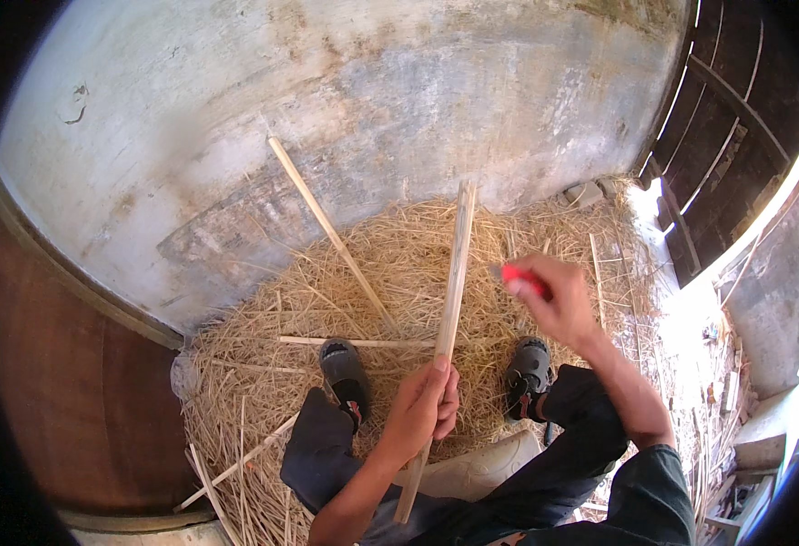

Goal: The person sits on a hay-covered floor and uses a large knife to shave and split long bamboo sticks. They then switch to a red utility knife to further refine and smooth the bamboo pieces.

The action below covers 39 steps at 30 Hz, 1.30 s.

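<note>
My left hand point(422, 408) is closed around a long, pale wooden strip point(457, 273). The strip slants upward between my knees, with its lower end below my fist and its upper end in front of the wall. To the right of it, my right hand point(559, 296) grips a small knife with a red handle point(526, 280). Its short blade points left toward the strip, with a gap between the two.
Shavings and straw-like slivers point(408, 246) cover the floor around my shoes point(345, 373). One stick point(326, 223) leans on the stained wall point(345, 109); another stick point(354, 342) lies crosswise. A brown panel point(81, 364) stands left, dark boards point(718, 118) right.
</note>
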Motion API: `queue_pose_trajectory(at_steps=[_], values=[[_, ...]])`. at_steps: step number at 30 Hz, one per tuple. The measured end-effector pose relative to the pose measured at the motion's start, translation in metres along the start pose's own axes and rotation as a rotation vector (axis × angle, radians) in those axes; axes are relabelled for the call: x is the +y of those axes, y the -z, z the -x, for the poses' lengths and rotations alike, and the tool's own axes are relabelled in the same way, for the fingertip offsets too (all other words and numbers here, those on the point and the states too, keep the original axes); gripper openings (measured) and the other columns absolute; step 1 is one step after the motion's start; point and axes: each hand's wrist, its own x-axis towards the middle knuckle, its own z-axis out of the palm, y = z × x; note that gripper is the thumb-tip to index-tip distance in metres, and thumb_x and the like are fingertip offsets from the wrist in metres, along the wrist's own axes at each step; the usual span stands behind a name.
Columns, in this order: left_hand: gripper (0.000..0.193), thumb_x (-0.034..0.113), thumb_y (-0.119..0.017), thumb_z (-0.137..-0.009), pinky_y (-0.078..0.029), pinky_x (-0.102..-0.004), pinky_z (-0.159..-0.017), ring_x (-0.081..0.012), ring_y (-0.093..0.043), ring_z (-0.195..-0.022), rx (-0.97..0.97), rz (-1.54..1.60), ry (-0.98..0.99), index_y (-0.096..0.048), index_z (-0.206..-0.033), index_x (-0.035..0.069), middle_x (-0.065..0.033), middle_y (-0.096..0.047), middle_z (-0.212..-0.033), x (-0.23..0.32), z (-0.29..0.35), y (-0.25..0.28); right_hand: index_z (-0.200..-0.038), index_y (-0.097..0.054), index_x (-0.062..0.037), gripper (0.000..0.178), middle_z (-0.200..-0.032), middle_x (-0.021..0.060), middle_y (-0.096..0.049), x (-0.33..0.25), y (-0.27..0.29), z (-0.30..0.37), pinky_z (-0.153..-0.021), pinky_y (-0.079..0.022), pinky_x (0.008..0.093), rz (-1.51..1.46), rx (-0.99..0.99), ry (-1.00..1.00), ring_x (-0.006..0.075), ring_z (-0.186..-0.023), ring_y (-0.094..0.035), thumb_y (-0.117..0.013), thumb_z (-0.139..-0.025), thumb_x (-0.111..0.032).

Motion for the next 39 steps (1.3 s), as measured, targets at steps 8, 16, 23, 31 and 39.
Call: queue_pose_trajectory(at_steps=[8, 16, 23, 31, 39], values=[[0.044, 0.043, -0.040, -0.115, -0.039, -0.0260, -0.044, -0.0104, -0.053, -0.051, 0.119, -0.188, -0.223, -0.051, -0.093, 0.007, 0.0013, -0.047, -0.077, -0.001, -0.006, -0.014, -0.107, -0.075, -0.0120, 0.022, -0.085, 0.0052, -0.069, -0.033, -0.026, 0.022, -0.054, -0.056, 0.0347, 0.083, -0.104, 0.288, 0.0230, -0.065, -0.070, -0.080, -0.091, -0.026], [0.042, 0.040, -0.046, -0.114, -0.037, -0.0257, -0.048, -0.0058, -0.045, -0.055, 0.235, -0.375, -0.301, -0.056, -0.097, 0.003, 0.0034, -0.043, -0.073, -0.016, -0.012, -0.003, -0.105, -0.076, -0.0142, 0.021, -0.081, 0.0035, -0.067, -0.037, -0.037, 0.031, -0.050, -0.054, 0.0356, 0.134, -0.087, 0.294, 0.0230, -0.061, -0.069, -0.080, -0.090, -0.028], [0.042, 0.041, -0.047, -0.114, -0.031, -0.0248, -0.049, -0.0038, -0.038, -0.057, 0.277, -0.370, -0.283, -0.055, -0.093, 0.006, 0.0050, -0.042, -0.070, -0.013, -0.011, -0.007, -0.107, -0.076, -0.0160, 0.021, -0.079, 0.0026, -0.067, -0.038, -0.034, 0.030, -0.049, -0.053, 0.0352, 0.185, -0.092, 0.280, 0.0218, -0.058, -0.068, -0.080, -0.091, -0.029], [0.044, 0.039, -0.050, -0.113, -0.036, -0.0256, -0.049, -0.0041, -0.043, -0.056, 0.210, -0.383, -0.203, -0.051, -0.083, 0.006, 0.0035, -0.046, -0.068, -0.018, -0.002, -0.017, -0.103, -0.079, -0.0084, 0.021, -0.088, 0.0100, -0.076, -0.007, -0.012, -0.002, -0.058, -0.057, 0.0328, 0.141, 0.154, 0.143, 0.0216, -0.066, -0.073, -0.080, -0.092, -0.026], [0.044, 0.039, -0.052, -0.112, -0.037, -0.0257, -0.049, -0.0042, -0.045, -0.055, 0.163, -0.463, -0.181, -0.053, -0.083, 0.006, 0.0027, -0.051, -0.068, -0.032, -0.001, -0.015, -0.103, -0.079, -0.0047, 0.024, -0.089, 0.0133, -0.077, 0.020, 0.016, -0.024, -0.062, -0.057, 0.0329, 0.289, 0.268, 0.023, 0.0219, -0.070, -0.074, -0.078, -0.094, -0.027]])
